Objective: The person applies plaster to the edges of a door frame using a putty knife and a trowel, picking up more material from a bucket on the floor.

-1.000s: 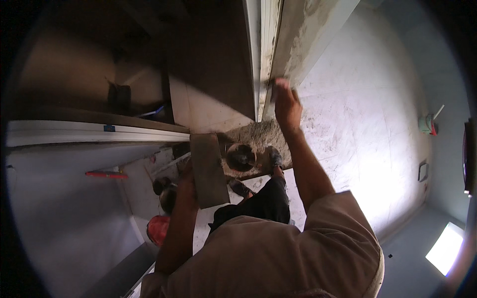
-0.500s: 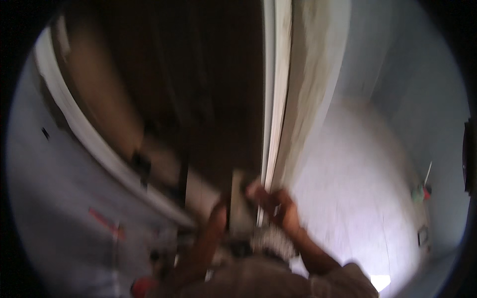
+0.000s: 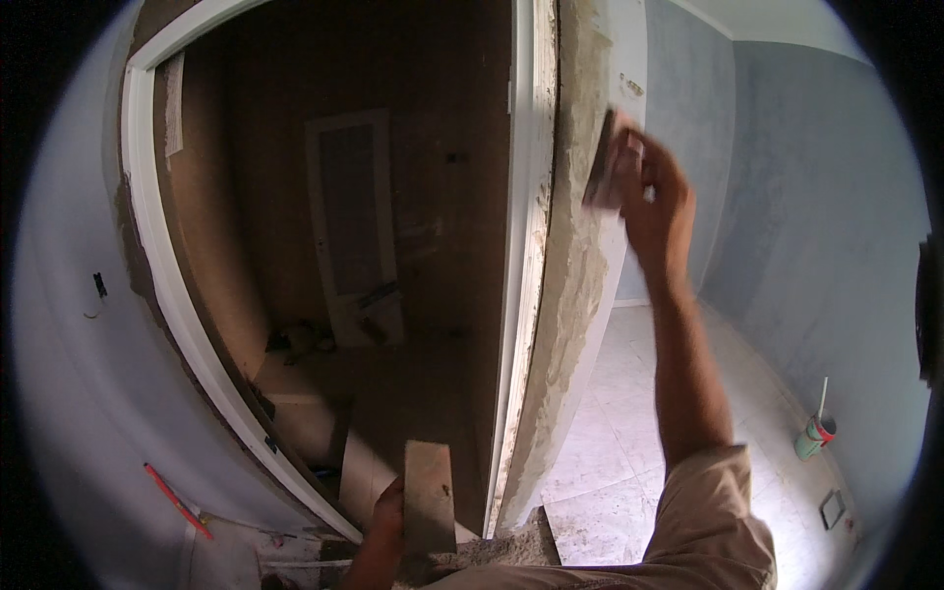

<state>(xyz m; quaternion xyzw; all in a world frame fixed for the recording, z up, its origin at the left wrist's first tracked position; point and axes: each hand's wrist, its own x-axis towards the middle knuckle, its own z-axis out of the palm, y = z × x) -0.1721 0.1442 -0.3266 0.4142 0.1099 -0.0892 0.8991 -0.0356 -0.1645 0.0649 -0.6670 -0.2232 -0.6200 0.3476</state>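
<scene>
My right hand [image 3: 654, 192] is raised high, closed round a flat scraper [image 3: 602, 167]. The scraper's dark face lies at the rough grey-beige plaster strip [image 3: 580, 226] on the wall edge, right of the white door frame [image 3: 521, 295]; whether it touches is not clear. Low in front of me, my left hand [image 3: 389, 511] grips a small rectangular board [image 3: 429, 492] by its left side. The board stands roughly upright, and its beige face has a dark spot. Most of the left fingers are hidden behind it.
Through the doorway is a dark room with a pale door panel [image 3: 354, 216] leaning at its back. On the tiled floor at right stand a green bucket [image 3: 814, 438] with a stick in it and a small square frame [image 3: 833, 508]. A red tube [image 3: 177, 500] sticks out at lower left.
My right hand has risen from beside the board, low at the door frame, to the plaster strip higher up. The left hand and board have moved lower and left. The view has tilted up.
</scene>
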